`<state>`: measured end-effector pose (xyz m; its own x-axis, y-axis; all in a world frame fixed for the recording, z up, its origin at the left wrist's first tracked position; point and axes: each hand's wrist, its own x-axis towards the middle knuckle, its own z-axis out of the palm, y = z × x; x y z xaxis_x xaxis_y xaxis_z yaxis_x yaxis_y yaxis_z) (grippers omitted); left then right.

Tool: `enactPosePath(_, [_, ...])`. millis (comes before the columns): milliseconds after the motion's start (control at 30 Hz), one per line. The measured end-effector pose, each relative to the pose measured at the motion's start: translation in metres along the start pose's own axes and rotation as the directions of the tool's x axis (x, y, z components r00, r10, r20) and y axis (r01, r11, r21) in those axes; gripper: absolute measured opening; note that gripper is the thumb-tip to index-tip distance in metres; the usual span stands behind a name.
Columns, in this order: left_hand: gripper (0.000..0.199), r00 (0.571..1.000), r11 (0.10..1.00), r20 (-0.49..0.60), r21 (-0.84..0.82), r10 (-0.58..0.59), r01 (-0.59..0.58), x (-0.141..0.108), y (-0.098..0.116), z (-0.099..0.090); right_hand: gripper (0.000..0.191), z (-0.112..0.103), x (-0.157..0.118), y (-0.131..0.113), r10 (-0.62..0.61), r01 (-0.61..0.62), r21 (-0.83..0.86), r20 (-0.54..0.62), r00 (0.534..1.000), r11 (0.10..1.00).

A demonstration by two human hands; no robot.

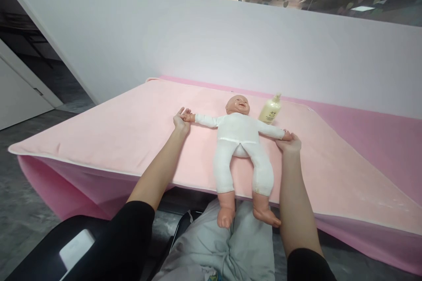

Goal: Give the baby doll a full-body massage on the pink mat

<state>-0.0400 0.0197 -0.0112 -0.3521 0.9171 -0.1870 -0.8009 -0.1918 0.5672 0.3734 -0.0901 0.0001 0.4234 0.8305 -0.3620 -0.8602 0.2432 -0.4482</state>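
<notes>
A baby doll (238,129) with a white cloth body lies face up, its arms spread wide and its feet hanging past the table's front edge. My left hand (181,122) holds the doll's hand on the left side, palm turned up, with some fingertips extended beyond it. On the right side, my right hand (292,145) grips the doll's other hand, the fingers partly hidden. Close to the doll's head and shoulder, a pale yellow pump bottle (270,109) leans at a tilt on the pink mat.
The pink mat (132,118) covers the table over a darker pink cloth (372,140) that hangs down. Behind it rises a white partition (211,39). A white flat object (77,248) rests on a black seat at lower left. My legs are under the table edge.
</notes>
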Motion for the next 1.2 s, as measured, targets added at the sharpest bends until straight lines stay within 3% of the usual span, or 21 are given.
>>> enactPosePath(467, [0.06, 0.999, 1.0, 0.043, 0.028, 0.008, -0.009, -0.0056, 0.0017, 0.0004, 0.023, -0.0033, 0.0021, -0.0013, -0.007, 0.008, -0.024, 0.03, 1.0, 1.0])
enactPosePath(733, [0.07, 0.997, 0.998, 0.076, 0.067, 0.014, -0.019, -0.0077, 0.0022, -0.0001, 0.024, -0.004, 0.0039, -0.002, -0.011, 0.012, -0.019, 0.038, 0.999, 1.0])
enactPosePath(1200, [0.066, 1.0, 0.996, 0.013, 0.091, -0.022, 0.021, -0.0049, 0.0057, 0.0021, 0.019, -0.0034, 0.0036, -0.001, -0.023, 0.022, -0.033, -0.023, 0.999, 0.999])
